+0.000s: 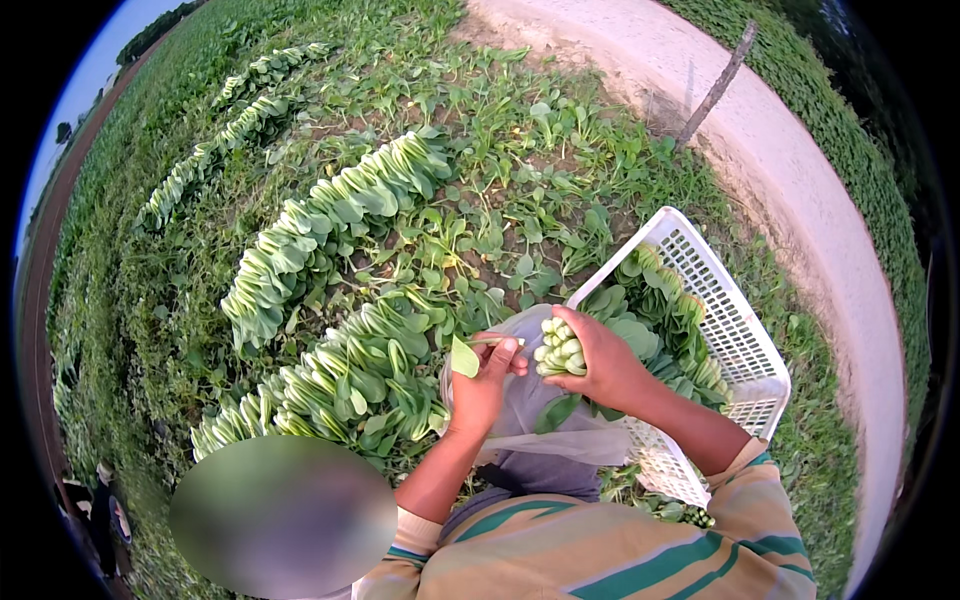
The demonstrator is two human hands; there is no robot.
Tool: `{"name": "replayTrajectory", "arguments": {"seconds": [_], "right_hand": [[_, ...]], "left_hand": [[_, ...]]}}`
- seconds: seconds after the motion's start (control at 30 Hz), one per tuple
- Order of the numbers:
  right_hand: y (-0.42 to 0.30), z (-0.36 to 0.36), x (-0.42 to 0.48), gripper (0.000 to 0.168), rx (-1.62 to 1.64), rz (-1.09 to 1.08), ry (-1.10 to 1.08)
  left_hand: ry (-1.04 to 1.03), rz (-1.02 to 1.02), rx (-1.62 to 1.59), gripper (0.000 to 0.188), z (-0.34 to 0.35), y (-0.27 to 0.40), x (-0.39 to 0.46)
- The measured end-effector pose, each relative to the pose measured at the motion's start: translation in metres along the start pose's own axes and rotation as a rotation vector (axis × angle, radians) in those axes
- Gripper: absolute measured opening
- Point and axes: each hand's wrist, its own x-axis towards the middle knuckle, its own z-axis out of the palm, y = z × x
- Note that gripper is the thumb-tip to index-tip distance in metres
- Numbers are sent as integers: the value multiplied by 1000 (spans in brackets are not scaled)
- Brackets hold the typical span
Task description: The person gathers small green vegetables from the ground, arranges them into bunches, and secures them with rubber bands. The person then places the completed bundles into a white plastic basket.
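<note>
Between thumb and fingers, my left hand pinches the stalk of a single green leaf. My right hand is closed around a bunch of bok choy, its pale stem ends facing left towards my left hand. The bunch's leaves hang below and behind the right hand, partly hidden by it. A translucent plastic sheet lies over my lap beneath both hands. Just right of it stands a white perforated plastic crate with bok choy stacked along its inside. My right forearm crosses the crate's near part.
Rows of cut bok choy lie on the ground at the left, with a nearer row beside my left arm. Low leafy plants cover the soil ahead. A wooden post stands beside a pale path. A blurred oval hides the lower left.
</note>
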Motion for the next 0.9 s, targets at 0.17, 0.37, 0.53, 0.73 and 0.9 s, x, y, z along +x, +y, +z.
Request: {"name": "replayTrajectory", "arguments": {"seconds": [0.17,0.37,0.53,0.73,0.9], "right_hand": [[5,2,-3,88,-10,-3,-2],[3,-9,2,82,84,-28,-95],[4,-25,7,65,318,105,-163],[10,-32,12,64,429,122,-219],[-3,-34,11,79,296,88,-233]], "left_hand": [[-209,-126,-4,24,1,3,-8],[-301,-84,28,38,-3,-8,-9],[-292,-40,85,36,-2,-12,-10],[-358,-78,84,39,5,1,-6],[-285,-76,14,35,17,8,-4]]}}
